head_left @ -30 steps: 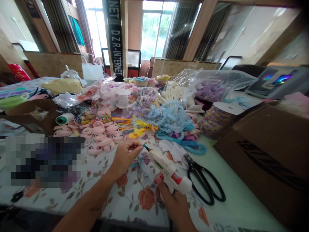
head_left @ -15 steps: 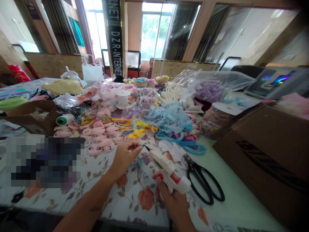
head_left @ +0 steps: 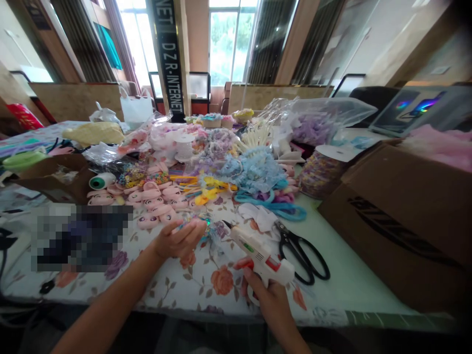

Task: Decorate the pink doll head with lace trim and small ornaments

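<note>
My left hand (head_left: 182, 238) is turned with its fingers together, pointing right. A small glittery blue-teal piece (head_left: 207, 224) shows at its fingertips; the fingers hide part of it. Pale blue netting hangs beside it. My right hand (head_left: 267, 297) is wrapped round a white hot glue gun (head_left: 254, 250) with a red trigger. The gun's dark nozzle points up and left, apart from the left hand. Scissors (head_left: 300, 253) with black handles lie right of the gun, near crumpled white material (head_left: 258, 216).
Pink doll-faced headbands (head_left: 158, 204), yellow pieces (head_left: 210, 189) and blue lace (head_left: 254, 169) are heaped ahead. A spool of multicoloured trim (head_left: 320, 172) stands by a big cardboard box (head_left: 398, 221) on the right. An open brown box (head_left: 55, 177) is at left.
My left hand has turned over and drawn back left, away from the nozzle, with the small blue-teal piece at its fingers. My right hand still grips the glue gun. The view has tilted slightly.
</note>
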Demonstrator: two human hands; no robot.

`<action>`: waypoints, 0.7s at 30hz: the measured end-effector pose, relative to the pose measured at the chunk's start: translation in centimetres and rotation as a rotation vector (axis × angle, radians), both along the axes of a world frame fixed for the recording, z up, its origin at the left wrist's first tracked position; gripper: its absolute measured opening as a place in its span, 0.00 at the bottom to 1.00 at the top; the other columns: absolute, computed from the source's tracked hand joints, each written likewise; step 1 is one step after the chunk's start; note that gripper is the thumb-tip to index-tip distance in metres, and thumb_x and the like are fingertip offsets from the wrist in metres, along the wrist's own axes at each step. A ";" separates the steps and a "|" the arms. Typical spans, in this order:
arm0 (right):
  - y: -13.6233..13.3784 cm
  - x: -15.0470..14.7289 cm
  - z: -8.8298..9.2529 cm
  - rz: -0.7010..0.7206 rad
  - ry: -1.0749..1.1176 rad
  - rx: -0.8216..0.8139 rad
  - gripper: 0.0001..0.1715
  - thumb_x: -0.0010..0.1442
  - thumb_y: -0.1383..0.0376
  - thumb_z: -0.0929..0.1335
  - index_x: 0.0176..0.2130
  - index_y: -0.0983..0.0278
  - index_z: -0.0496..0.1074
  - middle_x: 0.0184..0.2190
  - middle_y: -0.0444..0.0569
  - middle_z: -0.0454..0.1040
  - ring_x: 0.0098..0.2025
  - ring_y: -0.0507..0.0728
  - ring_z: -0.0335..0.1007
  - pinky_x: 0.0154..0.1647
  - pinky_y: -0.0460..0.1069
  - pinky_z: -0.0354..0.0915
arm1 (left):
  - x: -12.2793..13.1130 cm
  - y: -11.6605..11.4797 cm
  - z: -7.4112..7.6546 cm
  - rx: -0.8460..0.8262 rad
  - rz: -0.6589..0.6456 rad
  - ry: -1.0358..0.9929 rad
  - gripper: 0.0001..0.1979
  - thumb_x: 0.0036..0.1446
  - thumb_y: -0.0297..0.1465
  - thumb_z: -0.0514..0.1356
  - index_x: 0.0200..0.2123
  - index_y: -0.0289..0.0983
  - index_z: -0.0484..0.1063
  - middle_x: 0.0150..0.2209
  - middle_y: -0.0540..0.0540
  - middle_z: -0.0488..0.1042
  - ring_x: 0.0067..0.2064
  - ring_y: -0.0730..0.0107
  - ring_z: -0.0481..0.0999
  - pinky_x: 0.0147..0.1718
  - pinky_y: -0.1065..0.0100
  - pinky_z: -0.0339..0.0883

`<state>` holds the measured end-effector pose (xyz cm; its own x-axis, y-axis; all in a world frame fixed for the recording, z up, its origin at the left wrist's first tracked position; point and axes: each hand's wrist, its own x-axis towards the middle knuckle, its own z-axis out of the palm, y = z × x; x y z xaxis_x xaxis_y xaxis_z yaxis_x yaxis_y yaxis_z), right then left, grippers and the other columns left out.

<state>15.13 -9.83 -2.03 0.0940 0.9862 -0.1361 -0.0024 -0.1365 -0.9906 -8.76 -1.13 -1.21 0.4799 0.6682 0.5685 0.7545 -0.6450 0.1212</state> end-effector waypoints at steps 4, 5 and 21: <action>-1.2 0.0 0.1 0.046 -0.045 -0.025 0.25 0.52 0.46 0.67 0.31 0.66 0.72 0.13 0.41 0.65 0.16 0.50 0.58 0.19 0.46 0.57 | -1.5 -0.1 -2.9 -0.063 -0.089 0.065 0.16 0.49 0.37 0.64 0.44 0.52 0.77 0.33 0.49 0.81 0.31 0.68 0.78 0.34 0.70 0.69; -1.4 0.1 0.0 0.051 -0.061 -0.017 0.25 0.52 0.46 0.67 0.31 0.66 0.71 0.14 0.41 0.66 0.17 0.50 0.58 0.19 0.46 0.56 | -1.6 -0.1 -3.6 -0.088 -0.112 0.048 0.17 0.48 0.38 0.65 0.45 0.52 0.77 0.35 0.49 0.81 0.31 0.68 0.78 0.34 0.70 0.69; -2.8 1.0 -2.0 0.059 -0.233 0.022 0.25 0.55 0.46 0.65 0.27 0.65 0.71 0.16 0.43 0.66 0.19 0.52 0.60 0.22 0.47 0.59 | 0.4 -1.3 -0.9 -0.226 -0.153 0.071 0.19 0.54 0.25 0.60 0.44 0.54 0.76 0.32 0.52 0.81 0.29 0.73 0.79 0.30 0.75 0.69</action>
<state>16.11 -12.61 -3.99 0.0620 0.9934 -0.0963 0.2339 -0.1083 -0.9662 -8.39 -2.48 -2.15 0.6178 0.6913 0.3747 0.6624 -0.7143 0.2258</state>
